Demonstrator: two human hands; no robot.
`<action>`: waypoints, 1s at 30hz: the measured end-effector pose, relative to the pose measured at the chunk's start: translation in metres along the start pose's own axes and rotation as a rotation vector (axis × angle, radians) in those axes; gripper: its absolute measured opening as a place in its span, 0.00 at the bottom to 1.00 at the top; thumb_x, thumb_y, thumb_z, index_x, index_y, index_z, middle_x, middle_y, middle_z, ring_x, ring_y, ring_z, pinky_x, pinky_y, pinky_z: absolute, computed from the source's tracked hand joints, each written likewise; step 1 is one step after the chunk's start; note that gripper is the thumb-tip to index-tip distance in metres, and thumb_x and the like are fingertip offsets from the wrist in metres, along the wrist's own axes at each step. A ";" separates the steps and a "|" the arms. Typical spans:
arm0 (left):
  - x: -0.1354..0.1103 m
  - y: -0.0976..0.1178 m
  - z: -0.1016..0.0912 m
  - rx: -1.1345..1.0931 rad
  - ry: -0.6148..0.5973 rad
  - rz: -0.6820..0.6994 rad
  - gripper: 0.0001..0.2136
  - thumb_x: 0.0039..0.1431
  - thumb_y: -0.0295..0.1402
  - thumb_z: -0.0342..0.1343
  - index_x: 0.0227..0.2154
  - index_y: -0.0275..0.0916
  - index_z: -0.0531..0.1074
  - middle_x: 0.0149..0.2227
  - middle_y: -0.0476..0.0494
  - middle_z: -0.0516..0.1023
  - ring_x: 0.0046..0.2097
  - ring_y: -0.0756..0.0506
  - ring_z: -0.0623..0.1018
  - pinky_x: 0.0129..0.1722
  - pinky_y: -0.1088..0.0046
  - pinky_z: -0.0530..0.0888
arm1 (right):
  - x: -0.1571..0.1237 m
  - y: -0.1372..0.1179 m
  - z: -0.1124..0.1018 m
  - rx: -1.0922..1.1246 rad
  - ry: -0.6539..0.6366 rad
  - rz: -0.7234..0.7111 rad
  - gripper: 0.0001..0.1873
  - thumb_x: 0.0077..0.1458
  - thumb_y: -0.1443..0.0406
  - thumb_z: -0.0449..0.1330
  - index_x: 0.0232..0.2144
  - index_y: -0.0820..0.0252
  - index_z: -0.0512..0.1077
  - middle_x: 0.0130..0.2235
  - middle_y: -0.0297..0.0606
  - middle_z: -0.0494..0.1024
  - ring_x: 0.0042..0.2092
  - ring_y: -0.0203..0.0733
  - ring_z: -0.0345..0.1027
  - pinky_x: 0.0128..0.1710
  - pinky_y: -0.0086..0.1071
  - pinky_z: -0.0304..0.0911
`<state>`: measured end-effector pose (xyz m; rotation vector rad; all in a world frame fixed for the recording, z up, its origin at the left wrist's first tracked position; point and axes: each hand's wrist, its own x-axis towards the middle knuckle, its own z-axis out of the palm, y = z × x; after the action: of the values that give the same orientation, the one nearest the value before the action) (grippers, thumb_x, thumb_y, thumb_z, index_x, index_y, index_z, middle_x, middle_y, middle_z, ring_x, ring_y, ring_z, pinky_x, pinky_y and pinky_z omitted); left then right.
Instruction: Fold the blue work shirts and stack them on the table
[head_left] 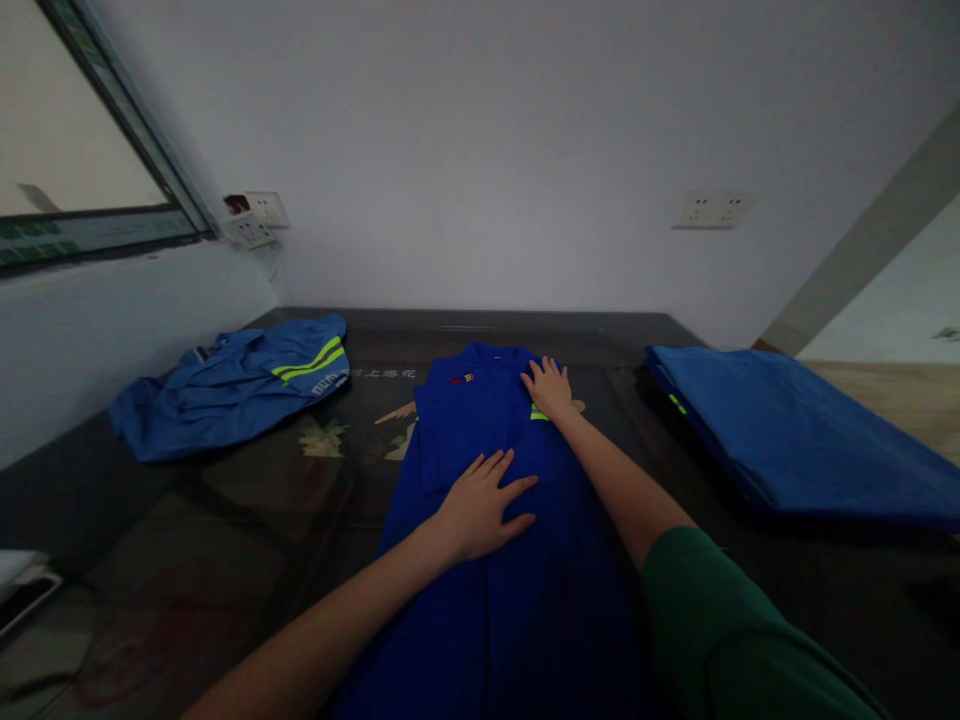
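Observation:
A blue work garment [480,420] with a small chest badge and a neon yellow stripe lies lengthwise on the dark table [225,520], folded into a narrow strip with its collar at the far end. My left hand [484,505] rests flat on the middle of it, fingers spread. My right hand [551,388] lies flat and open near the garment's upper right, beside the collar, partly covering the yellow stripe. Neither hand grips anything.
A crumpled blue garment with neon yellow stripes [240,390] lies at the table's far left. A stack of folded blue cloth [795,430] sits at the right edge. Wall sockets [709,210] and a window frame [127,120] are behind. A white object [19,580] lies at the left edge.

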<state>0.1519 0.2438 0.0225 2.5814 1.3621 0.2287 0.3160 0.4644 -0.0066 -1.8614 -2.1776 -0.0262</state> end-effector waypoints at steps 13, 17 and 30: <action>-0.001 -0.010 0.015 0.086 0.090 -0.091 0.29 0.65 0.48 0.42 0.66 0.45 0.50 0.70 0.42 0.46 0.69 0.37 0.46 0.64 0.41 0.44 | -0.047 -0.017 0.003 -0.044 -0.231 -0.299 0.30 0.65 0.47 0.40 0.67 0.42 0.46 0.69 0.36 0.47 0.69 0.57 0.38 0.63 0.57 0.43; 0.000 -0.012 0.020 0.080 0.080 -0.093 0.31 0.65 0.51 0.39 0.67 0.43 0.47 0.69 0.41 0.48 0.70 0.38 0.46 0.65 0.42 0.43 | -0.042 -0.019 0.002 -0.046 -0.264 -0.261 0.31 0.64 0.46 0.40 0.67 0.41 0.45 0.70 0.35 0.45 0.69 0.56 0.36 0.64 0.56 0.41; 0.000 -0.014 0.024 0.064 0.134 -0.084 0.30 0.65 0.51 0.39 0.66 0.43 0.49 0.69 0.41 0.50 0.69 0.38 0.47 0.65 0.42 0.43 | 0.013 -0.017 0.016 -0.005 -0.257 -0.031 0.32 0.65 0.49 0.39 0.67 0.50 0.48 0.70 0.35 0.44 0.69 0.57 0.32 0.62 0.64 0.36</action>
<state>0.1463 0.2486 -0.0040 2.5940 1.5446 0.3555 0.2950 0.4770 -0.0165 -1.9258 -2.3750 0.2131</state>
